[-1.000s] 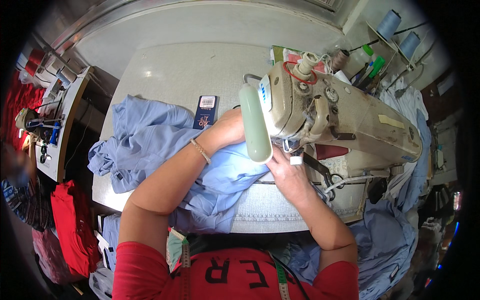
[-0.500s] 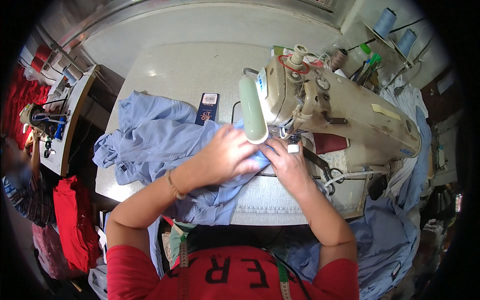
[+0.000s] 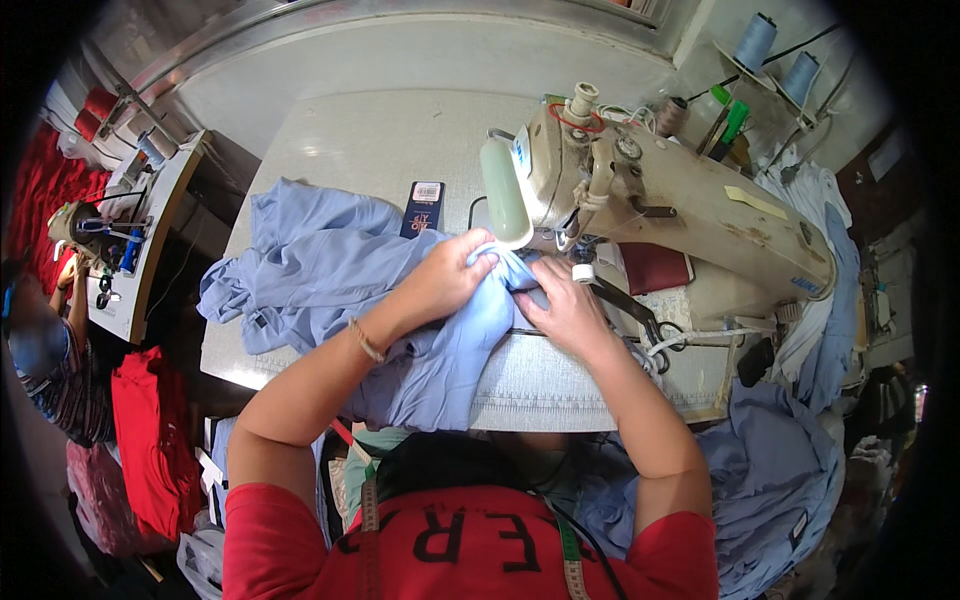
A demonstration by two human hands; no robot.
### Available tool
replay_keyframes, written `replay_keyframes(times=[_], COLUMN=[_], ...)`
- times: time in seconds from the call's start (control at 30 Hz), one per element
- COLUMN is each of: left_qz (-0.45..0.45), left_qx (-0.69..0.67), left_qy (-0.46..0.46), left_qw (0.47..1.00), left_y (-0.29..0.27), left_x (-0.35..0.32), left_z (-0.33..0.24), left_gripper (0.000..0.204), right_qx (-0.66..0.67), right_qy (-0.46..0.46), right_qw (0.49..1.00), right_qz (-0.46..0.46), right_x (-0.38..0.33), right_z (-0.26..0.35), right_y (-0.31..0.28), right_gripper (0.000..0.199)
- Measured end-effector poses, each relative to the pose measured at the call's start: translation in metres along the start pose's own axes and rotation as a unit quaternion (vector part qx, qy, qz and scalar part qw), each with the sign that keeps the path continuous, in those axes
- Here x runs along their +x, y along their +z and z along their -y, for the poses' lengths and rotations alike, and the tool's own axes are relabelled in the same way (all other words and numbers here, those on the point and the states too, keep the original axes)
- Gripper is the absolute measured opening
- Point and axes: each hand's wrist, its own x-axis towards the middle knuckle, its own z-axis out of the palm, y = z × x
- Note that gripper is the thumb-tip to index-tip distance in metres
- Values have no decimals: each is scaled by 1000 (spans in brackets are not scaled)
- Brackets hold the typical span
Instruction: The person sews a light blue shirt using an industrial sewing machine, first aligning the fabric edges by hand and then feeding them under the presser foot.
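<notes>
A light blue garment lies bunched over the left part of the sewing table, one end drawn up to the sewing machine. My left hand is closed on a gathered fold of it, just left of the pale green lamp. On the other side of that fold, my right hand pinches the cloth near the needle area, thumb toward the left. The lamp and my fingers hide the needle and presser foot.
Black-handled scissors and a dark red wallet-like item lie right of my right hand. Behind the garment is a dark blue tag. More blue cloth hangs at the right. A co-worker sits at another machine, far left.
My left hand has moved slightly left and closed on the cloth, lifting a fold near the lamp. My right hand stays by the needle area. The whole view has shifted a little.
</notes>
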Motion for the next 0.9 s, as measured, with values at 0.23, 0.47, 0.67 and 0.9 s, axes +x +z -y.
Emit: replay_keyframes(times=[0.23,0.47,0.67,0.9], left_qz=[50,-11,-59,145], left_qx=[-54,338,363,-6], left_qy=[-40,87,224,-124], left_qw=[996,937,902,982], left_y=[1,25,-12,-31], left_x=[0,-28,4,39], left_z=[4,-13,-2,23], left_gripper=[33,52,20,33], right_qx=[-7,10,33,116], right_qy=[2,-19,-11,109], right_qw=[999,999,997,987], right_qz=[-35,-46,-62,-10], right_x=[0,3,-2,4], right_z=[-4,3,-11,-9], right_y=[7,0,9,5], right_gripper=[29,23,22,22])
